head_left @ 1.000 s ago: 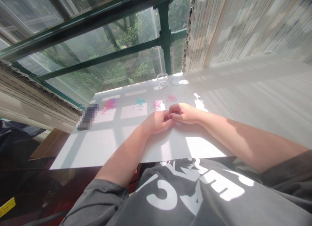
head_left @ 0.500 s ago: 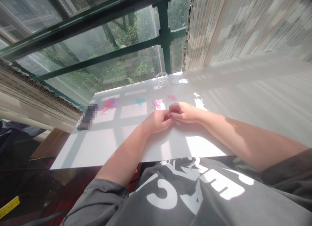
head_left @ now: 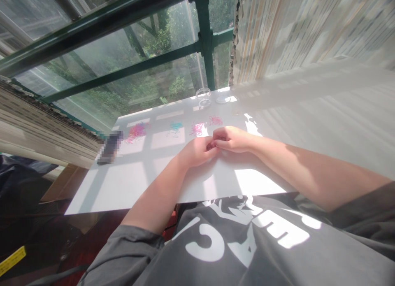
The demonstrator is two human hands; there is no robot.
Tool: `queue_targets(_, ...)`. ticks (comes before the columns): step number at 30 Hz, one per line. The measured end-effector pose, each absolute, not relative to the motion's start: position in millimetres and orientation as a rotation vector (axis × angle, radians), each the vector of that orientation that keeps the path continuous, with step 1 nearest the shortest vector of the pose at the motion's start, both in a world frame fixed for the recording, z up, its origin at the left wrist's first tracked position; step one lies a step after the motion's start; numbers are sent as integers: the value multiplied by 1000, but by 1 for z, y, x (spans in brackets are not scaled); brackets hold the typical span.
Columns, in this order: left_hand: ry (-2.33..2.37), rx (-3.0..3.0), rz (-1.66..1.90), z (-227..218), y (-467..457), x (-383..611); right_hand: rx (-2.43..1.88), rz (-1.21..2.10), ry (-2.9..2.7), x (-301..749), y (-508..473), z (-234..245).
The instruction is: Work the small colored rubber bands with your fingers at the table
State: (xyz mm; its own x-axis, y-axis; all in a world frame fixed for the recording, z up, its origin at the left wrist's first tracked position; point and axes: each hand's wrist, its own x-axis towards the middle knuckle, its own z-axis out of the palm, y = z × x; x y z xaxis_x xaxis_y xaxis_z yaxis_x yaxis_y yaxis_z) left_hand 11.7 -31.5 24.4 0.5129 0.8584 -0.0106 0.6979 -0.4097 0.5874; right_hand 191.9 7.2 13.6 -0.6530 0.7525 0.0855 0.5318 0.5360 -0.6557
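Left hand (head_left: 197, 152): fingers curled narrow, tips meeting the right's; contents hidden, can't tell if holding.
Right hand (head_left: 233, 138): also curled narrow; can't tell what's between the fingertips.
Pink strands: nearer pile (head_left: 196, 129) and farther pile (head_left: 216, 120), both on white table (head_left: 114, 185), just beyond hands.
Teal strands (head_left: 176, 126): left of pink.
Multicolour strands (head_left: 137, 131): farther left, near pixelated dark object (head_left: 110, 148).
Clear round container (head_left: 203, 98): table's far edge, clear disc (head_left: 223, 100) beside it.
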Motion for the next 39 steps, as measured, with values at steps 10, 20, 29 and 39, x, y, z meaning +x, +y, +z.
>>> queue_targets(10,1260,2242,406,24,-32,12,-1049,834,-2435,192,8,13)
queue_targets(20,1282,2237,391,24,-32,12,-1080,857,-2429,193,5,17)
queue_targets(29,1271,2257,382,24,-31,11,-1064,835,-2434,193,4,17)
queue_targets(39,1292,2250,375,24,-31,12,-1053,861,-2424,193,5,17)
